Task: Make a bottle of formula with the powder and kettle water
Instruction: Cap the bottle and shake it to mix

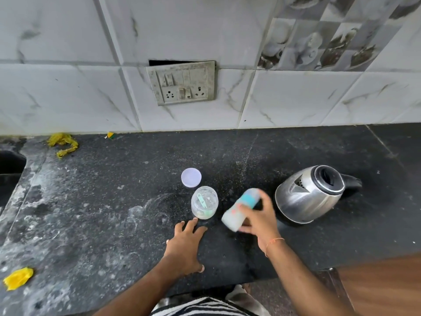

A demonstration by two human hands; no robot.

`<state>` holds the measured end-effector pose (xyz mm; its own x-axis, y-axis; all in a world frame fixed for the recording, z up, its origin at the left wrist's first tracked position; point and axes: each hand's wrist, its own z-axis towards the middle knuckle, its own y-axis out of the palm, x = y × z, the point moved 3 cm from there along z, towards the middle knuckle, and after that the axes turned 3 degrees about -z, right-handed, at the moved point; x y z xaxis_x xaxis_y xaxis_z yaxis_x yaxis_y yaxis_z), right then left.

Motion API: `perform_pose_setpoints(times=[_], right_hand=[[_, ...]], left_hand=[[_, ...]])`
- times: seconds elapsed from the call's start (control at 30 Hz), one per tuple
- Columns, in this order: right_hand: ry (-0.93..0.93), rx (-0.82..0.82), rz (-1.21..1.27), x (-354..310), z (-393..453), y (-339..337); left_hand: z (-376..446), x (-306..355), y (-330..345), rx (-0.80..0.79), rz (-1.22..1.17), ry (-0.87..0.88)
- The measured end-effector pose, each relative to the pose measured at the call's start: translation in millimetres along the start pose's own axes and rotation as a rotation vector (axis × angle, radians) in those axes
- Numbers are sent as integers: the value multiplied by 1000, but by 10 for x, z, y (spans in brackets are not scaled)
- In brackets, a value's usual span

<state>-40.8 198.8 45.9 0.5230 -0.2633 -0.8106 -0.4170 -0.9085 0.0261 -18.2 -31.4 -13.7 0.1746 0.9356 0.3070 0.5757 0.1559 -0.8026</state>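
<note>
Right now we grip the baby bottle (241,208) in our right hand (259,218), fingers curled round its body, and it hangs tilted above the black counter (114,213), its teal collar and cap end pointing up and away toward the kettle, its pale base toward us. The bottle is smeared by motion blur; some small reddish marks show on its side, but we cannot read them as writing. Our left hand (185,245) rests flat on the counter with straight, spread fingers, holding nothing, one fingertip just at the foot of the powder jar (204,202). That clear jar stands upright and uncovered just left of the bottle, with a pale green scoop (201,199) lying inside it; no label can be made out on it. Its round whitish lid (191,177) lies flat on the counter just behind the jar. To the right of the bottle sits the steel kettle (309,195), its lid open and its black handle pointing right; we see no brand mark on it. On the tiled wall behind is a switch and socket plate (182,83), without legible lettering. Yellow scraps (62,143) lie near the wall at the left, and another yellow scrap (18,278) lies at the near left edge.
</note>
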Motion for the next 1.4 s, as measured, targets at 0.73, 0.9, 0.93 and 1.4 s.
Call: perform_pose_setpoints(times=[0.73, 0.9, 0.93, 1.4], right_hand=[[-45, -77, -112, 31, -31, -110], [-56, -210, -263, 31, -75, -96], [-86, -171, -258, 12, -48, -133], [12, -622, -164, -197, 92, -432]], left_hand=[[29, -25, 34, -25, 14, 12], [52, -27, 67, -78, 12, 0], [60, -26, 55, -84, 13, 7], [-157, 1029, -160, -81, -1572, -84]])
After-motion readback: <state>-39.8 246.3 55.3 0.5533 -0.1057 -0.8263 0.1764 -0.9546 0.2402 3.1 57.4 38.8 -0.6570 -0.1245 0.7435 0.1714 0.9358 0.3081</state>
